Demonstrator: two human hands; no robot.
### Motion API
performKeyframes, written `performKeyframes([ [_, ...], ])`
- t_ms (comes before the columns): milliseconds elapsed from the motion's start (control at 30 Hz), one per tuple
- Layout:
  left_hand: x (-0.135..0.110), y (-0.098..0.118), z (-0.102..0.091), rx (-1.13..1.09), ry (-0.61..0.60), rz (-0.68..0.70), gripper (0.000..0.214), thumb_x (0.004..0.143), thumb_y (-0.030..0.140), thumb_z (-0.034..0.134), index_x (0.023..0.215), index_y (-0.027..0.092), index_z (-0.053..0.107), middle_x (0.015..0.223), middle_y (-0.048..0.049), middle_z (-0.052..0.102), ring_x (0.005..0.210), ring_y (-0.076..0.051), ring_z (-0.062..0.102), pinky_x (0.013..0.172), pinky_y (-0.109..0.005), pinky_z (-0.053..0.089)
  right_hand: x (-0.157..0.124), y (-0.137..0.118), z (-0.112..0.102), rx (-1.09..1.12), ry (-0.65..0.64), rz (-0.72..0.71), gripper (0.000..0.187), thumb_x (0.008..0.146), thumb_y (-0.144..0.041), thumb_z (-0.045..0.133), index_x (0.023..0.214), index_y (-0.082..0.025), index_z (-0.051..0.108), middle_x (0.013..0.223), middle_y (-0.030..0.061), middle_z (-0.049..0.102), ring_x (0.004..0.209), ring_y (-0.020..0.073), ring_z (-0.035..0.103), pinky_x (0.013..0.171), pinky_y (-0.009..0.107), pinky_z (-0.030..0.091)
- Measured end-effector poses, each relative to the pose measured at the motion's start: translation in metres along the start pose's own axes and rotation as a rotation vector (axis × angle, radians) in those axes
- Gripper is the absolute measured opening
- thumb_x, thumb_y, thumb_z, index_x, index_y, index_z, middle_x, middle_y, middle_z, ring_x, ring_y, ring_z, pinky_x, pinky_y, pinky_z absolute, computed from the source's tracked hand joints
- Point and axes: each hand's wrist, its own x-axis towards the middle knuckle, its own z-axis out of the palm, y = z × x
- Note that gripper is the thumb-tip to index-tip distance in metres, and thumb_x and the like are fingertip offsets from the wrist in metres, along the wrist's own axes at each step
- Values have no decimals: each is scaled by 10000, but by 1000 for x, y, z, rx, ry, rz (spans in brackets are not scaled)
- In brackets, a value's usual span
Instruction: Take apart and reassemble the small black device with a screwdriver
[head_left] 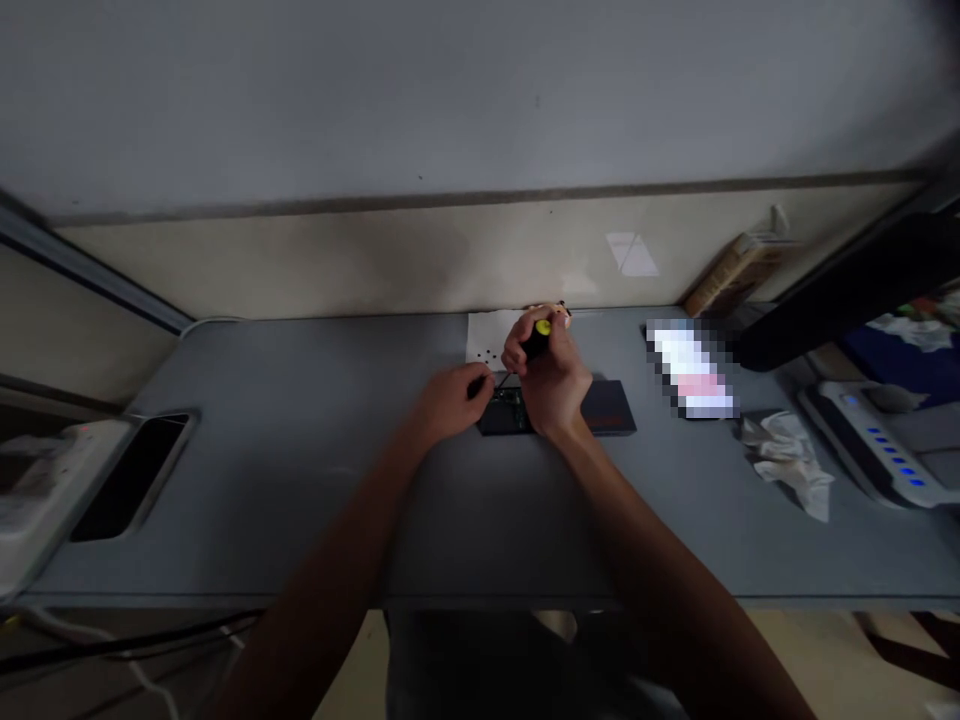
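My right hand (553, 378) is wrapped around a screwdriver (543, 328) with a black handle and a yellow end. The thin shaft points down and left toward a dark, flat opened device (510, 412) with a green circuit board showing. My left hand (454, 400) is at the device's left edge, its thumb and fingers closed together near the screwdriver tip. What those fingers hold, if anything, is too dark to make out. Behind the hands lies a white sheet (480, 330) with several small dark pieces on it. My right hand hides part of the device and the sheet.
Right of the device lies a dark flat panel (611, 408). Farther right are a lit phone (691, 370), crumpled tissue (791, 460) and a power strip (877, 445) with blue lights. A dark phone (135, 475) lies left. A box (739, 272) leans against the wall.
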Motion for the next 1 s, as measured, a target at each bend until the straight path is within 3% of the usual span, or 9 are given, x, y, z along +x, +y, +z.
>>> performKeyframes([
  [400,0,1,-1,-15,4,-8,264,973,320,465,784,209,611,716,2,614,653,-153,528,676,-280,394,-1,0,2,2,12,55,502,937,-700,493,719,-249,465,607,-45,359,508,117,316,474,263,312],
  [1000,0,3,-3,47,-34,4,226,982,245,450,865,214,641,885,-41,720,804,-193,650,763,-297,469,-6,3,6,10,33,-15,479,901,-665,585,701,-235,524,609,-42,384,505,104,308,482,271,249],
])
